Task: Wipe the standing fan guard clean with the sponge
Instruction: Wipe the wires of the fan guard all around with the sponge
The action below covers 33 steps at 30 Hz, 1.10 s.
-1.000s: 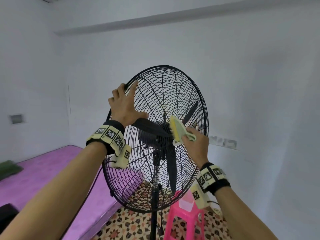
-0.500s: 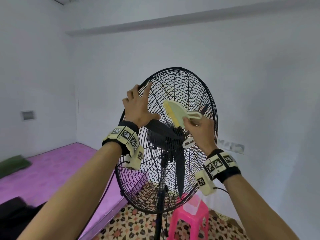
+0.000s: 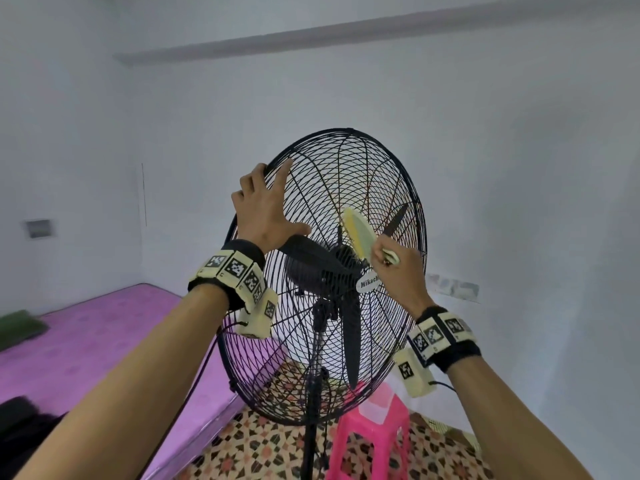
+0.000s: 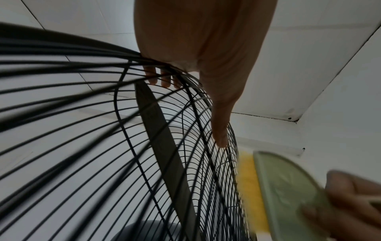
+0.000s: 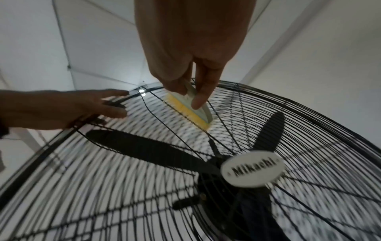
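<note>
The standing fan's black wire guard (image 3: 346,174) faces me, with black blades and a white "Mikachi" badge (image 5: 252,168) at the hub. My left hand (image 3: 266,209) holds the guard's upper left rim; its fingertips curl over behind the wires (image 4: 152,78) and the thumb lies along the front. My right hand (image 3: 398,271) pinches a sponge (image 3: 358,233) with a pale green back and a yellow pad. The yellow pad (image 5: 191,112) presses on the front wires just above and right of the hub. The sponge (image 4: 268,195) appears blurred in the left wrist view.
The fan's black pole (image 3: 311,410) goes down to a patterned floor (image 3: 259,445). A pink plastic stool (image 3: 377,431) stands just right of the pole. A purple mattress (image 3: 86,341) lies to the left, and white walls stand behind.
My right hand has carried the sponge from hub level up onto the wires above the hub. My left hand has kept its hold on the rim. The view has shifted.
</note>
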Motion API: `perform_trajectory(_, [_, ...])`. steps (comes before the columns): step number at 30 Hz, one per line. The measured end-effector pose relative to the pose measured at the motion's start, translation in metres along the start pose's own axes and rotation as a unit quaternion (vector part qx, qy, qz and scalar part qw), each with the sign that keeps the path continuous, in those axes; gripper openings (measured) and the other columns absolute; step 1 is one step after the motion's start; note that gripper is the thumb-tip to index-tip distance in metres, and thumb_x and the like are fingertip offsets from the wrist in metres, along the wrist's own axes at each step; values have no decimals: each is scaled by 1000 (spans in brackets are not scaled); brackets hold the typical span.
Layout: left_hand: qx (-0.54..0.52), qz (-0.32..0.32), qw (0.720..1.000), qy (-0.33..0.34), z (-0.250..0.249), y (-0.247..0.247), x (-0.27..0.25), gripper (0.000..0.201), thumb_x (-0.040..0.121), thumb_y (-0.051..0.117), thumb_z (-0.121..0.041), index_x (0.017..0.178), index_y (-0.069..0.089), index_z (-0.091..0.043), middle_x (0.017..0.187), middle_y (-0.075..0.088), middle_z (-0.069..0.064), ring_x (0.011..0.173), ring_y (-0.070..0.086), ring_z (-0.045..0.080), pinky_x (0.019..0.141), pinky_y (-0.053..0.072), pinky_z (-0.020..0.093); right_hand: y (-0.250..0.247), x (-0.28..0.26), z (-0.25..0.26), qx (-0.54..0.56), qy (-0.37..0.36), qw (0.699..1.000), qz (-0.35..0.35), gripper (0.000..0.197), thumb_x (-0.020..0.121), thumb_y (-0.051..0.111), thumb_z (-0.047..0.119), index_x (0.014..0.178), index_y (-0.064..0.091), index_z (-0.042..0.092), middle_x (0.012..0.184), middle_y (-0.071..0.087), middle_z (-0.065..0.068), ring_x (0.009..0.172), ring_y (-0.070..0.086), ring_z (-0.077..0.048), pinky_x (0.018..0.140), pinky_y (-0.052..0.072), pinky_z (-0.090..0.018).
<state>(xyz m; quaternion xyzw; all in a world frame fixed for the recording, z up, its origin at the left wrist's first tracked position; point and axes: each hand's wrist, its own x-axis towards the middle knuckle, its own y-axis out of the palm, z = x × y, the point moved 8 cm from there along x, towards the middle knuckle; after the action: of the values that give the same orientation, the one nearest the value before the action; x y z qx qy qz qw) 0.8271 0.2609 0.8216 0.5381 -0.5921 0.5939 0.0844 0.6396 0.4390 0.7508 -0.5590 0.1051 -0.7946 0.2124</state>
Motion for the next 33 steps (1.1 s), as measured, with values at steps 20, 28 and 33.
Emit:
perform_trajectory(20, [-1,-8,1000,1,-5,1,0,128,65,93,-56,165,16,-32,161,23,18,145,24,41,113,28,56,9,5,43,9,-13,1000,-24,38,97,62,7,77,46,35,85,68,-1,53,67,-21,36,52,-39])
perform_trajectory(28, [3,-8,1000,0,-5,-1,-2,129,65,91,-59,165,14,-33,161,22,17,145,24,39,113,28,54,-16,57,93,44,-66,995,-53,4,102,60,20,99,64,19,106,69,4,71,74,-21,45,58,-32])
perform_trajectory(33, [-1,-12,1000,4,-8,0,-3,129,64,92,-57,165,15,-34,161,22,17,145,23,39,112,28,53,-18,90,117,-49,-72,996,14,11,92,69,16,91,66,26,102,75,2,80,72,-14,53,59,-26])
